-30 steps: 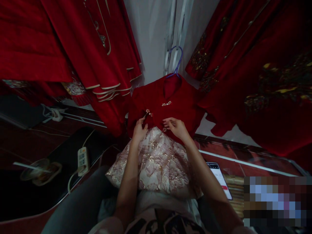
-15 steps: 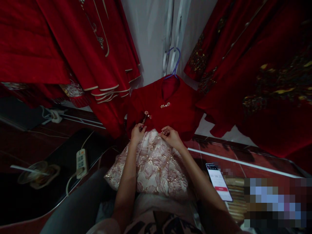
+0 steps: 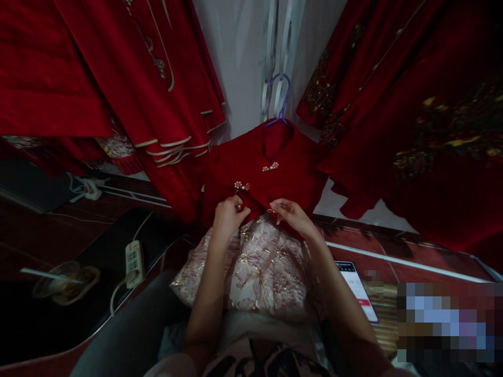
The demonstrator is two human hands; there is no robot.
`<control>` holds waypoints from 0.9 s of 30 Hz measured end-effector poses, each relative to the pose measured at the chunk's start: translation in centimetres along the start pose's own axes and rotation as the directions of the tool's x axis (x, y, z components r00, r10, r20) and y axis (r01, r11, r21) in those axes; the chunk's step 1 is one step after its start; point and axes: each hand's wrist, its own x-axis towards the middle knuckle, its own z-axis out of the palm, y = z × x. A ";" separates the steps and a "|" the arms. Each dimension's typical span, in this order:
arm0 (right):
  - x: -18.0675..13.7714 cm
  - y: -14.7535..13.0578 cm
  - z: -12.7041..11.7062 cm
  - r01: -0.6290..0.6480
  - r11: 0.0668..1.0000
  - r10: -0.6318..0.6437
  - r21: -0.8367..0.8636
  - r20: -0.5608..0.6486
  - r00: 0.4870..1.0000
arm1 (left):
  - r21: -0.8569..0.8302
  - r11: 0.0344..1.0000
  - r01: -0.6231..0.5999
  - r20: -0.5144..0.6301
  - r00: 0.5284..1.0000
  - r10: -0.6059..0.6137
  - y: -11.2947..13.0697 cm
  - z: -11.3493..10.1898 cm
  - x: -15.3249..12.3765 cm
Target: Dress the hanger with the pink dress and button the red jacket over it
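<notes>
A red dress (image 3: 243, 162) with a pale pink and gold brocade skirt (image 3: 255, 262) hangs in front of me from a purple hanger (image 3: 286, 97). Its skirt spreads over my lap. Two beaded flower fasteners show on the bodice, one upper fastener (image 3: 270, 166) and one lower fastener (image 3: 241, 186). My left hand (image 3: 228, 217) is closed on the bodice's edge just under the lower fastener; its thumb points right. Between the fingertips of my right hand (image 3: 293, 214) is a small beaded fastener (image 3: 272, 210) near the waist seam. The front panel gapes between my hands.
Red garments (image 3: 165, 104) hang at the left, and embroidered red garments (image 3: 444, 136) at the right. A power strip (image 3: 134, 262) and a plastic cup with a straw (image 3: 58, 280) rest on the black surface at left. A phone (image 3: 357, 288) lies on a slatted bamboo seat (image 3: 383, 319) at right.
My right hand has moved to the right with the beaded fastener, drawing the bodice edge open. My left hand has shifted slightly right and down, its thumb now stretched out.
</notes>
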 end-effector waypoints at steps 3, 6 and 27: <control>-0.7 -1.3 -0.4 -0.013 0.998 0.013 0.058 -0.009 1.000 | 0.011 0.994 -0.105 0.195 0.976 0.101 0.4 2.7 -0.4; -1.2 -1.7 -0.2 0.012 0.991 -0.007 0.136 -0.041 0.999 | -0.077 0.992 -0.097 0.250 0.962 0.113 -0.1 4.1 -0.4; -0.3 1.7 3.6 0.216 0.839 -0.308 -0.499 -0.108 0.945 | -0.571 0.779 0.258 0.364 0.930 -0.042 -2.9 3.9 0.8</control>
